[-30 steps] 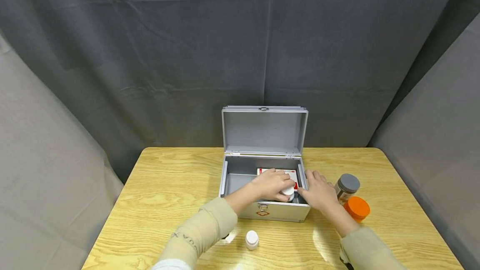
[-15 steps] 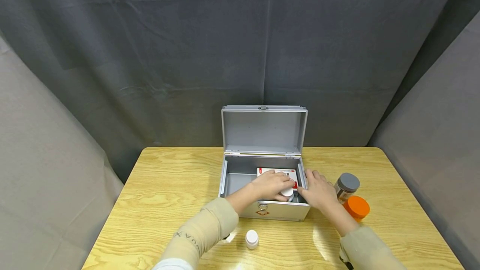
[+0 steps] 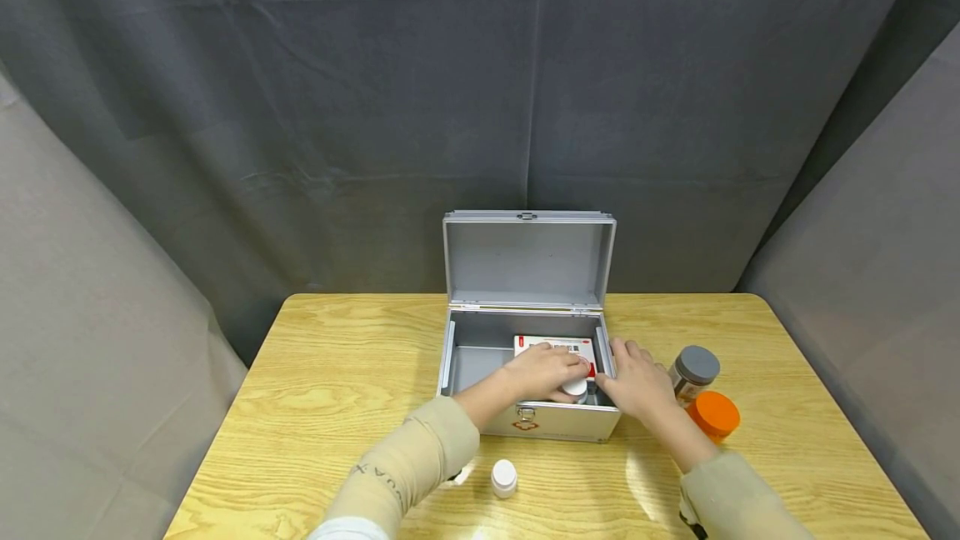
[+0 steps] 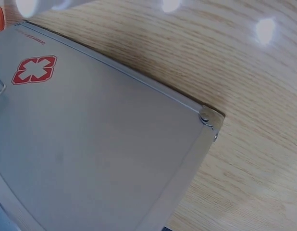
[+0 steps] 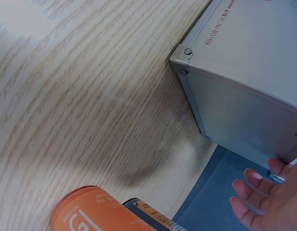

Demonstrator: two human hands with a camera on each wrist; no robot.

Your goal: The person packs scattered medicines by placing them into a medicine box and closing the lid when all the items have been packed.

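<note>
An aluminium first-aid case [image 3: 487,421] stands with its lid raised. Inside it, at the right, lies a white and red medicine box [image 3: 525,342]. My left hand [image 3: 543,369] reaches over the case's front wall, its fingers round a small white-capped bottle [image 3: 576,387] in the front right part; the fingers hide much of the bottle. My right hand [image 3: 637,382] rests against the case's right rim, thumb at the edge. Its loosely bent fingers [image 5: 254,180] show beside the case's side wall in the right wrist view. Only the case's front panel [image 4: 105,120] and table appear in the left wrist view.
A small white bottle [image 3: 504,479] stands on the wooden table [image 3: 352,373] in front of the case. Right of my right hand are a grey-lidded jar [image 3: 696,367] and an orange-lidded container [image 3: 715,417]. A dark curtain [image 3: 375,123] hangs behind the table.
My left sleeve has shifted very slightly to the right, and the bottle under that hand sits marginally lower. The right hand stays in place.
</note>
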